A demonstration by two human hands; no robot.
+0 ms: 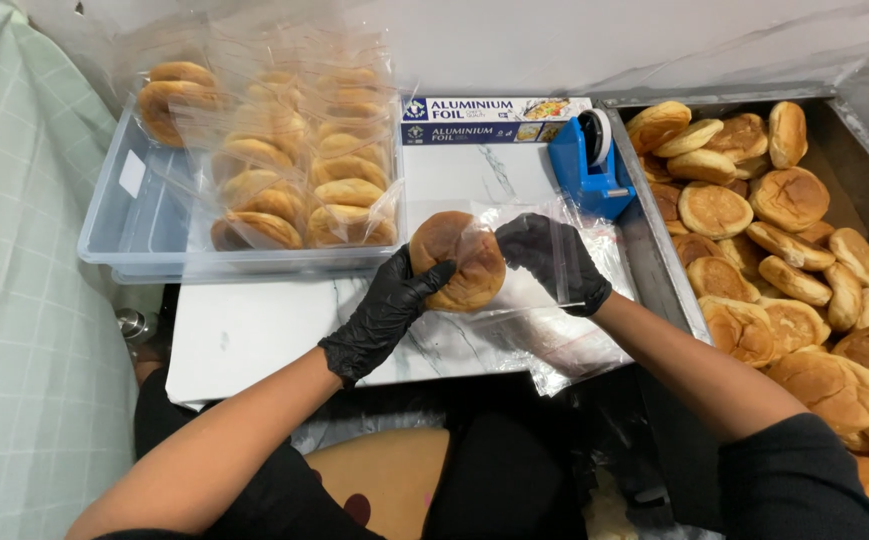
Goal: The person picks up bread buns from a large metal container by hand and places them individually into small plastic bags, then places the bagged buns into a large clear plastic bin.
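Note:
My left hand (pixel 386 312), in a black glove, grips a round brown bun (pixel 462 258) from below and the left. My right hand (pixel 557 262), also black-gloved, holds the edge of a clear plastic bag (pixel 554 225) next to the bun; part of the bun looks covered by the bag's film. Both hands hover over a white marble-patterned board (pixel 254 330). A pile of more clear bags (pixel 574 345) lies under my right wrist.
A clear plastic tub (pixel 144 225) at the left holds several bagged buns (pixel 294 150). A metal tray (pixel 654 260) at the right is heaped with loose buns (pixel 784 250). A blue tape dispenser (pixel 589 165) and a foil box (pixel 494 118) stand behind the board.

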